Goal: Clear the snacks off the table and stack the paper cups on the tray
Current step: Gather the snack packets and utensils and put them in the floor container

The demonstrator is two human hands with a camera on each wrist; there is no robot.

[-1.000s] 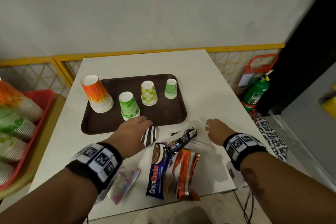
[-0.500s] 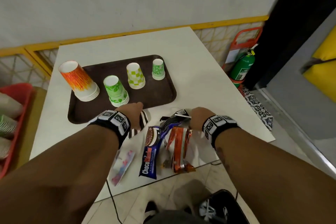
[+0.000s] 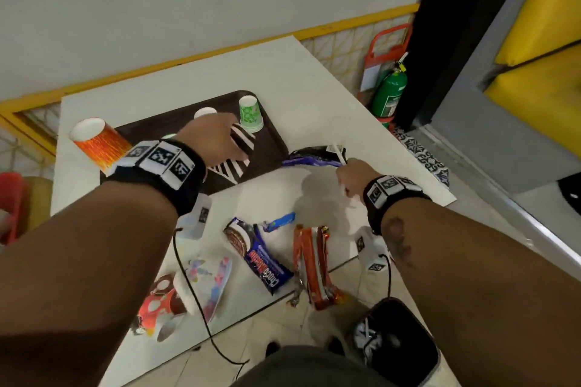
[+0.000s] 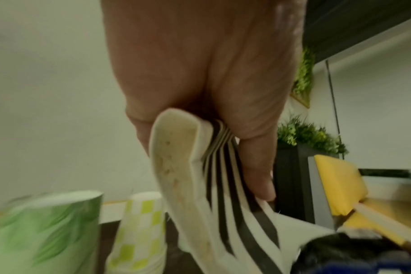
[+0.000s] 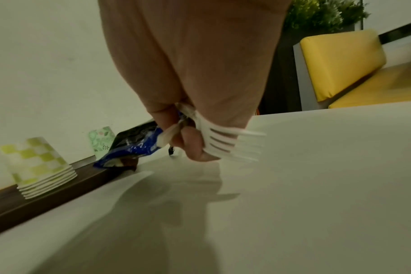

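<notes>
My left hand (image 3: 224,143) grips a flattened black-and-white striped paper cup (image 3: 240,152) above the brown tray (image 3: 270,148); the left wrist view shows the striped cup (image 4: 214,185) squashed between thumb and fingers. My right hand (image 3: 345,174) pinches a dark blue snack wrapper (image 3: 314,155) and a white plastic fork (image 5: 225,142) just above the table, beside the tray's right edge. On the tray stand an orange cup stack (image 3: 100,144), a checkered cup stack (image 5: 38,166) and a green floral cup (image 3: 250,115). My left arm hides a green leaf-patterned cup (image 4: 42,231).
On the table's near part lie a Choco Mucho packet (image 3: 261,258), an orange-red wrapper (image 3: 314,267), a small blue wrapper (image 3: 279,221), a pastel wrapper (image 3: 210,283) and a red spotted cup (image 3: 160,298). A black bin (image 3: 396,342) stands on the floor below. A fire extinguisher (image 3: 390,94) stands at the right.
My left hand has lifted the striped cup from the table to above the tray. My right hand has taken hold of the blue wrapper and fork and raised them.
</notes>
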